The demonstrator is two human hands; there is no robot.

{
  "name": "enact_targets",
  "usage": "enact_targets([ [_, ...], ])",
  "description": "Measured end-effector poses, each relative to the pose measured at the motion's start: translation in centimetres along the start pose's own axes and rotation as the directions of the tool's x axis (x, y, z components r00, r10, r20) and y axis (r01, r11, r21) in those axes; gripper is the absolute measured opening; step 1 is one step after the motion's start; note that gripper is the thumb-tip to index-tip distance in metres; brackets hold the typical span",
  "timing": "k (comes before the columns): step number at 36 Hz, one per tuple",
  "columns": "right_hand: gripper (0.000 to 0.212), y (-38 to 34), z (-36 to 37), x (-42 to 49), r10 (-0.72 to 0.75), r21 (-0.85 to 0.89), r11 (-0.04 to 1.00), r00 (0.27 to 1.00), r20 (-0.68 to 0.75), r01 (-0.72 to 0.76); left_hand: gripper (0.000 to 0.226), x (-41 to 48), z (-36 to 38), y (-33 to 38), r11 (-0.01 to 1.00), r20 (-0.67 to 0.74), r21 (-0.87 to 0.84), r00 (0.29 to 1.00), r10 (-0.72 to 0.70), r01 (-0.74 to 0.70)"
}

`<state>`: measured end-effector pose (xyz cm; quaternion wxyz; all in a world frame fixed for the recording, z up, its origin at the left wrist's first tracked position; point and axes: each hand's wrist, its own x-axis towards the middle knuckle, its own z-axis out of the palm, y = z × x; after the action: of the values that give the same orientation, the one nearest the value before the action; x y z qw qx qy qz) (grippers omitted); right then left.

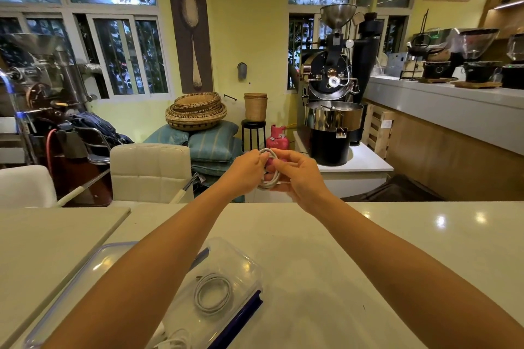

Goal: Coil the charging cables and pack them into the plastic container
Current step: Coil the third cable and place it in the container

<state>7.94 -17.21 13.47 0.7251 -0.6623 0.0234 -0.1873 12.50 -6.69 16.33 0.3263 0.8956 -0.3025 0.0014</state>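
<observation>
Both hands are working raised over the counter's far edge, arms stretched out. Left hand (246,168) and right hand (295,176) are each pinching the same white cable (268,167), fingers curled closed on opposite sides of a small loop bundle. Probably gripping both sides so the turns aren't springing apart while the last bit is being wound or tucked. Whether a free tail is hanging can't be told; the hands are hiding it.

Plastic container (226,269) is sitting near the counter's (368,263) near edge, left of centre, under the left forearm. It's clear, and one coiled cable (212,293) is already lying flat inside, loops neat. So at least one is packed and the second is being formed.

A clear lid (93,269) with a bluish rim is lying just left of the container, off so the box is staying open for drops. More white cable (175,341) is showing at the near edge beside the container, partly cut off by the frame; can't tell if it's loose or coiled.

Next call, judging: bringing the bundle down and back without loosening the pinch. Risk is the coil unspooling on release.
</observation>
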Motion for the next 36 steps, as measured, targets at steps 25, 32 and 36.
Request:
enact_targets([
  [25,0.039,0.7,0.3,-0.3,0.154,-0.135,0.981,0.981,0.119,-0.137,0.020,0.1,-1.2,-3.4,0.998,0.361,-0.051,0.932,-0.021,0.042],
  [32,0.038,2.1,1.4,-0.5,0.220,-0.200,0.960,0.969,0.113,-0.195,0.016,-0.4,-1.7,-5.6,0.968,0.342,-0.194,0.935,-0.087,0.161],
  [36,0.029,3.0,2.3,-0.6,0.243,-0.225,0.951,0.963,0.113,-0.214,0.003,-1.2,-1.5,-6.8,0.955,0.230,-0.214,0.961,-0.157,0.207],
])
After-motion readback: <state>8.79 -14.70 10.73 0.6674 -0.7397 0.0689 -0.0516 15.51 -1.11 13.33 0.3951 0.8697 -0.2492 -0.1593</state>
